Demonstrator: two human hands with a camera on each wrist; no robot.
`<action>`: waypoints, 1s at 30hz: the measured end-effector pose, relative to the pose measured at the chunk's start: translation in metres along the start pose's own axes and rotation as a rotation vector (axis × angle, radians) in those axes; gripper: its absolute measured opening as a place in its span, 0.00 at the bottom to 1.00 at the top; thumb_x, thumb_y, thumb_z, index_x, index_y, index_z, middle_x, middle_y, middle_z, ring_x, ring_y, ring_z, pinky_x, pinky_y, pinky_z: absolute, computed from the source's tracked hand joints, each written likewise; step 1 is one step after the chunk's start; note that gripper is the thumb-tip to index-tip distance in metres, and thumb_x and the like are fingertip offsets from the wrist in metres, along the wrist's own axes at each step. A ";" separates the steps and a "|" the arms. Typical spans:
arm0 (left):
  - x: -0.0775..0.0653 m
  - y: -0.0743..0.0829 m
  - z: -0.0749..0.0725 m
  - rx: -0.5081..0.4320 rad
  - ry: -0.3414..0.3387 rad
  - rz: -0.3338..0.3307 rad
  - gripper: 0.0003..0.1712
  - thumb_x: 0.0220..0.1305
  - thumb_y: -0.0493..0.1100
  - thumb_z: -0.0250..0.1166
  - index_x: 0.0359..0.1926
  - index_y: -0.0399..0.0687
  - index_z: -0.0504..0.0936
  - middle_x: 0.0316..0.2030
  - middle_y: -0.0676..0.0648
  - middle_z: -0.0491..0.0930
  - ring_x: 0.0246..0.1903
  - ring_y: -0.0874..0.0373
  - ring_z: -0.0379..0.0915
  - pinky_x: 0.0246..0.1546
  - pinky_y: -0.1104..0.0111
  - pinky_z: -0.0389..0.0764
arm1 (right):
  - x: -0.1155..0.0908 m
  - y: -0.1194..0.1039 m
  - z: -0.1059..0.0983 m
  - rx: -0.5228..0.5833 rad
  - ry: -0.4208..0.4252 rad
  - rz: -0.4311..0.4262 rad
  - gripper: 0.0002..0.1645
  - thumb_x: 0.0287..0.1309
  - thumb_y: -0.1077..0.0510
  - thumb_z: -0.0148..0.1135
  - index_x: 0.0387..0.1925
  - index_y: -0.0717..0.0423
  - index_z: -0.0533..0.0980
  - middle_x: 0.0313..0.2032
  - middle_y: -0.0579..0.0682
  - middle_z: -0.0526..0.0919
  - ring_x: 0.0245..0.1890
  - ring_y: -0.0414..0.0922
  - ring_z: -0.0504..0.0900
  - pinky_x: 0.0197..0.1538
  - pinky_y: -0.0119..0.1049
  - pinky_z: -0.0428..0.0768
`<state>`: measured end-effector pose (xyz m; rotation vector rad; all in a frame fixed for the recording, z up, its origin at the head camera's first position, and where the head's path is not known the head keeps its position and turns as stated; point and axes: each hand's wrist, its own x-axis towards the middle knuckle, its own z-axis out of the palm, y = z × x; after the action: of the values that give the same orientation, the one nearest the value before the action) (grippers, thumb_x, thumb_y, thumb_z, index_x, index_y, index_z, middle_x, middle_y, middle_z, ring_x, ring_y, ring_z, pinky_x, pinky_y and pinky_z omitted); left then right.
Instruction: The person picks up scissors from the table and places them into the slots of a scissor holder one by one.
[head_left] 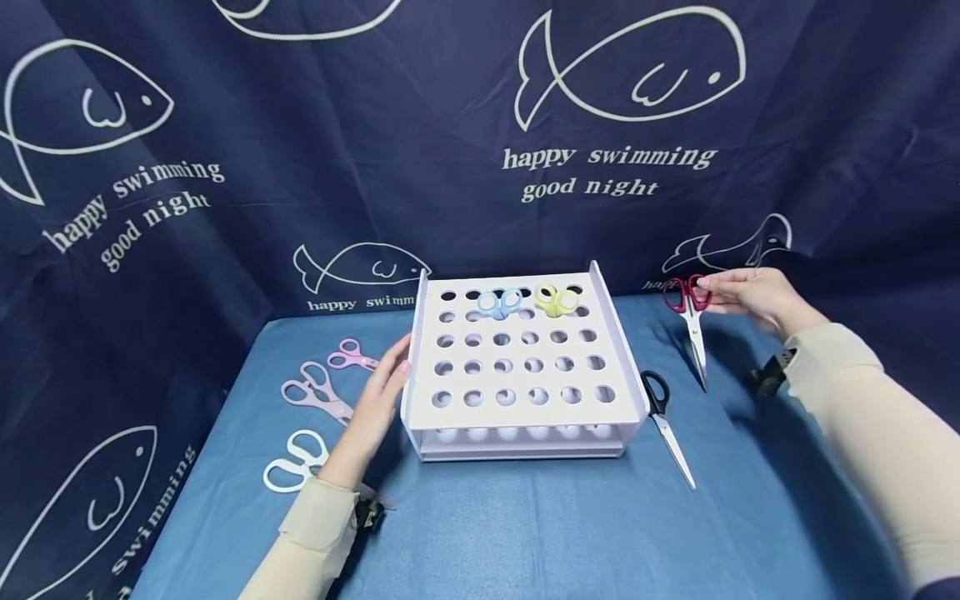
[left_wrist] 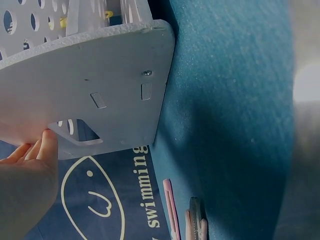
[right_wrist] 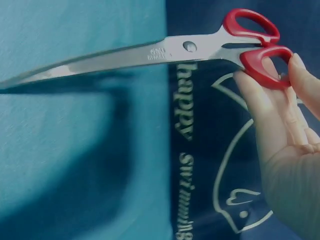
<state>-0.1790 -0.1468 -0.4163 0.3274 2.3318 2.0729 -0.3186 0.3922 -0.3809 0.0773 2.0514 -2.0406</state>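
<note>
My right hand (head_left: 757, 298) pinches one handle loop of the red-handled scissors (right_wrist: 190, 47) between thumb and fingers. The blades hang down toward the cloth at the right, one tip lowest. My left hand (head_left: 378, 404) touches the left side panel (left_wrist: 105, 90) of the white rack (head_left: 517, 412), fingertips near its cutout in the left wrist view. Blue-handled scissors (head_left: 489, 305) and yellow-handled scissors (head_left: 552, 310) stand in the rack's back holes, blades hidden below the top. To the rack's right lie black-handled scissors (head_left: 671, 437).
Left of the rack lie pink scissors (head_left: 347, 358), pale mauve scissors (head_left: 318, 396) and white-handled scissors (head_left: 306, 454), partly behind the left forearm. A blue cloth (head_left: 525, 533) covers the table. Behind it hangs a dark blue curtain (head_left: 450, 167) printed with fish.
</note>
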 end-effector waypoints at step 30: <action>0.001 0.001 0.002 -0.003 -0.003 0.020 0.29 0.77 0.46 0.44 0.74 0.46 0.55 0.73 0.42 0.57 0.71 0.52 0.53 0.63 0.83 0.61 | -0.019 -0.089 0.067 0.131 0.079 -0.274 0.05 0.52 0.67 0.70 0.32 0.58 0.86 0.29 0.48 0.89 0.28 0.42 0.88 0.33 0.31 0.85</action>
<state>-0.1797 -0.1446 -0.4151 0.3551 2.3327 2.0827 -0.3096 0.3263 -0.2892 -0.1079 2.0696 -2.3688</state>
